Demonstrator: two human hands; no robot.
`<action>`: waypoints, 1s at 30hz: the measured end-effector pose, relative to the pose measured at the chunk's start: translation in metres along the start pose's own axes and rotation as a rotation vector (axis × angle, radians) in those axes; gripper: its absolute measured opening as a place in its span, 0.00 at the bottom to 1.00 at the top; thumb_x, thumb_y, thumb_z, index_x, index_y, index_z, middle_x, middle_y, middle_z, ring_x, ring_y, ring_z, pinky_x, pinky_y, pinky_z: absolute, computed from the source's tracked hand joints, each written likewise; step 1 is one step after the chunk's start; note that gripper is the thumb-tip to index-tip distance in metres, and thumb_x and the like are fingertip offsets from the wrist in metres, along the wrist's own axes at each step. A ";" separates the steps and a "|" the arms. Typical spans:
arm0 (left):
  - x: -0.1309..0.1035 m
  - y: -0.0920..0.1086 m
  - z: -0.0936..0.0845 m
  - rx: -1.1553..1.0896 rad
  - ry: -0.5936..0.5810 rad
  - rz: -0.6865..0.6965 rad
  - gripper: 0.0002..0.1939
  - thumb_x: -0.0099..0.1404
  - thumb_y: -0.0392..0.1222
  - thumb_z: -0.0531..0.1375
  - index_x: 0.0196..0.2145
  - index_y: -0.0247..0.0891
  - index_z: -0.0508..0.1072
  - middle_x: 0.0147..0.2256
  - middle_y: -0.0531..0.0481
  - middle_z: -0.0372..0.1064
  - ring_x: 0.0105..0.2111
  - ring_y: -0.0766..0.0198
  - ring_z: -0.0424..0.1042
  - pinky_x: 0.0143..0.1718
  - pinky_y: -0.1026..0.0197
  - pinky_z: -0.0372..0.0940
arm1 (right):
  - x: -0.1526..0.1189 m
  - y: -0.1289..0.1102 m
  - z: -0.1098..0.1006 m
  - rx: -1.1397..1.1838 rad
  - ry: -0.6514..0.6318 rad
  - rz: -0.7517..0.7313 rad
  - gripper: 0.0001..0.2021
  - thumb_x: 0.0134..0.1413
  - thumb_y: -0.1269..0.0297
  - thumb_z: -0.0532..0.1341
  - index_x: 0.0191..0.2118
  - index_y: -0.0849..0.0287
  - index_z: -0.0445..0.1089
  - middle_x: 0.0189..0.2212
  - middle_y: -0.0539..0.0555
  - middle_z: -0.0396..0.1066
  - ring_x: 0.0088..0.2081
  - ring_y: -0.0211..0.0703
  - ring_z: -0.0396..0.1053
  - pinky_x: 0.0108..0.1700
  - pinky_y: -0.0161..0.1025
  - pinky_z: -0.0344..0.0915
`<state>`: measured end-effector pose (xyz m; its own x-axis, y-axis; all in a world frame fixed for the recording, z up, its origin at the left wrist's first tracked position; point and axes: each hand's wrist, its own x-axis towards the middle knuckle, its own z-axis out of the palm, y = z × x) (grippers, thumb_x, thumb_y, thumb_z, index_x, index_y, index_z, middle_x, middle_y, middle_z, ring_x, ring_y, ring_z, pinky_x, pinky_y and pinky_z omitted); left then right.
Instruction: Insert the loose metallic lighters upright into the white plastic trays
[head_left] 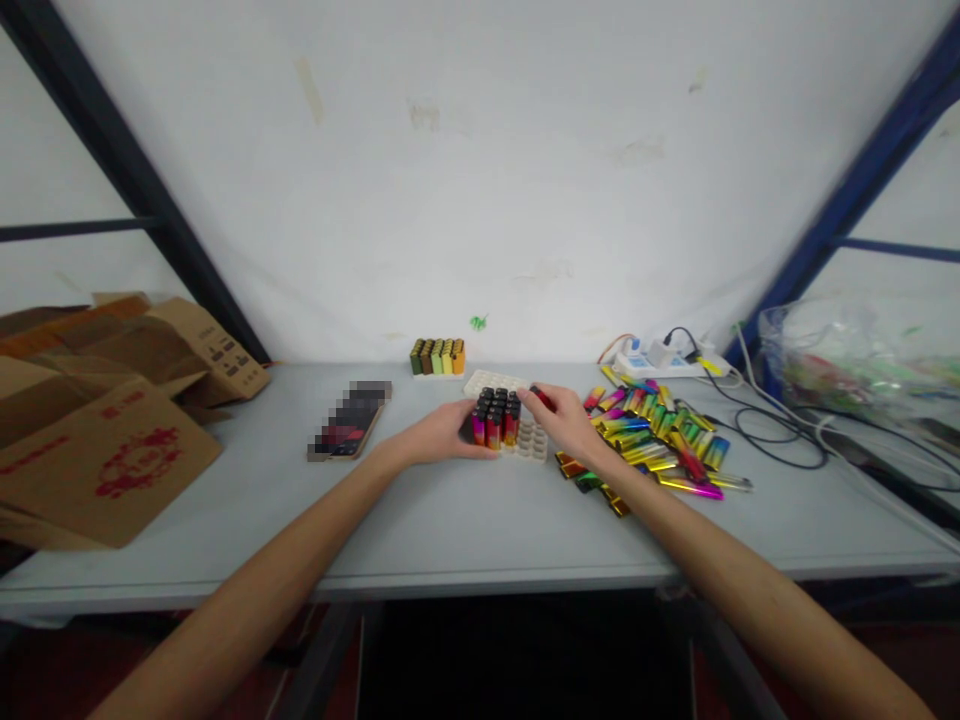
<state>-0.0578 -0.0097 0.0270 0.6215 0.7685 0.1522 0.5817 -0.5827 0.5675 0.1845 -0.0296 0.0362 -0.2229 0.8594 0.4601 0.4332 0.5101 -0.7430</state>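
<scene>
Several lighters (493, 425), black-topped with red, purple and orange bodies, stand upright in the left part of a white tray with round holes (534, 442). My left hand (446, 432) grips the left end of this tray, thumb and fingers around its corner beside the lighters. A dark red lighter (541, 397) is pinched in my right hand (564, 420), just above the tray's right part; the fingers hide some of it. Behind lies a second white holed tray (491, 382), partly covered by the lighters. To the right spreads a loose pile of shiny multicoloured lighters (645, 440).
A block of green, brown and yellow lighters (437, 357) stands by the wall. A partly blurred phone (352, 420) lies left. Cardboard boxes (112, 430) crowd the far left. A power strip (667, 357), cables (780, 440) and a clear plastic bag (825, 350) are at right.
</scene>
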 end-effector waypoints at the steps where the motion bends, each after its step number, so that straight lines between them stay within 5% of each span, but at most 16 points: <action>1: 0.000 0.000 0.000 0.000 0.002 0.003 0.39 0.54 0.63 0.70 0.57 0.39 0.71 0.56 0.43 0.74 0.54 0.44 0.74 0.57 0.49 0.67 | 0.000 -0.001 0.001 0.031 -0.019 0.010 0.29 0.65 0.37 0.52 0.22 0.56 0.57 0.20 0.46 0.52 0.25 0.37 0.51 0.29 0.37 0.48; 5: 0.000 -0.001 0.001 0.003 0.007 -0.001 0.39 0.55 0.62 0.70 0.58 0.39 0.70 0.57 0.42 0.74 0.55 0.43 0.73 0.59 0.47 0.66 | 0.001 -0.001 0.001 0.217 -0.096 0.141 0.31 0.66 0.37 0.47 0.20 0.55 0.57 0.17 0.47 0.52 0.22 0.37 0.50 0.25 0.37 0.49; 13: 0.000 0.003 -0.001 -0.008 0.002 -0.014 0.38 0.54 0.62 0.71 0.57 0.38 0.71 0.55 0.43 0.75 0.54 0.43 0.74 0.57 0.49 0.67 | 0.006 -0.001 -0.003 0.427 -0.013 0.295 0.24 0.61 0.47 0.50 0.18 0.53 0.53 0.15 0.46 0.47 0.18 0.36 0.43 0.20 0.36 0.43; 17: 0.000 0.003 -0.001 -0.008 0.000 -0.014 0.39 0.54 0.61 0.71 0.57 0.38 0.71 0.56 0.42 0.74 0.55 0.43 0.73 0.58 0.49 0.67 | 0.008 -0.003 -0.006 0.508 -0.027 0.343 0.25 0.60 0.41 0.53 0.20 0.55 0.57 0.16 0.44 0.45 0.18 0.34 0.42 0.21 0.35 0.41; 21: 0.000 0.002 0.000 -0.008 0.004 -0.005 0.40 0.54 0.62 0.71 0.58 0.39 0.70 0.56 0.43 0.74 0.55 0.43 0.73 0.58 0.49 0.67 | 0.010 0.001 -0.007 0.521 -0.022 0.272 0.30 0.58 0.31 0.53 0.32 0.58 0.70 0.19 0.44 0.50 0.19 0.34 0.47 0.21 0.34 0.45; 24: 0.000 0.001 0.000 -0.003 0.013 0.006 0.40 0.54 0.62 0.71 0.59 0.39 0.70 0.57 0.43 0.74 0.55 0.43 0.73 0.59 0.49 0.66 | 0.010 0.000 -0.009 0.461 -0.004 0.152 0.28 0.59 0.33 0.56 0.41 0.57 0.72 0.24 0.47 0.61 0.24 0.36 0.58 0.26 0.35 0.57; 30: 0.000 -0.001 0.001 0.000 0.005 0.024 0.38 0.56 0.60 0.71 0.58 0.38 0.70 0.55 0.43 0.74 0.54 0.45 0.74 0.57 0.51 0.67 | 0.007 -0.003 -0.015 0.214 0.025 0.009 0.22 0.58 0.41 0.63 0.38 0.58 0.73 0.36 0.54 0.73 0.38 0.42 0.69 0.38 0.37 0.67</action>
<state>-0.0578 -0.0090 0.0258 0.6324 0.7558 0.1697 0.5671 -0.6009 0.5633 0.1947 -0.0256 0.0486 -0.1973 0.8643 0.4627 0.2394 0.5001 -0.8322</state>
